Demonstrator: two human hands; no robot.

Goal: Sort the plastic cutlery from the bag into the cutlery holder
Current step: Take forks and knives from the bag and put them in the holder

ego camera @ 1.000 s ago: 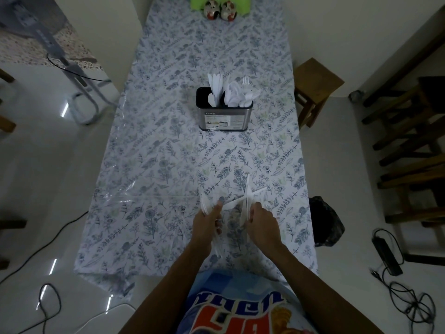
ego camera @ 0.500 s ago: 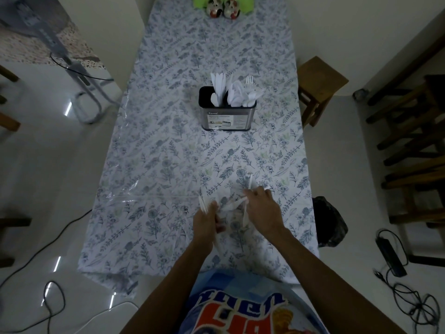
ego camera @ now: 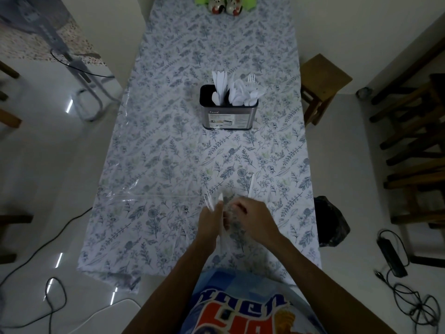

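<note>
A steel cutlery holder [ego camera: 228,116] stands mid-table with white plastic knives, spoons and forks upright in it. Near the table's front, my left hand [ego camera: 210,221] is shut on a clear plastic bag [ego camera: 228,221] and a few white cutlery pieces [ego camera: 210,201] that stick out above its fingers. My right hand [ego camera: 255,216] lies right next to it, fingers curled over the bag's mouth. One white plastic piece [ego camera: 251,186] lies on the cloth just beyond my right hand. What my right fingers grip is hidden.
The table carries a floral cloth [ego camera: 168,165] under clear film. Two small ceramic figures [ego camera: 225,9] sit at the far end. A wooden stool [ego camera: 322,78] and a dark bag [ego camera: 331,222] stand to the right; cables [ego camera: 409,292] lie on the floor.
My right hand has moved left and down onto the bag beside my left hand. The crossed white pieces that stuck up between the hands no longer show; one piece now lies on the cloth.
</note>
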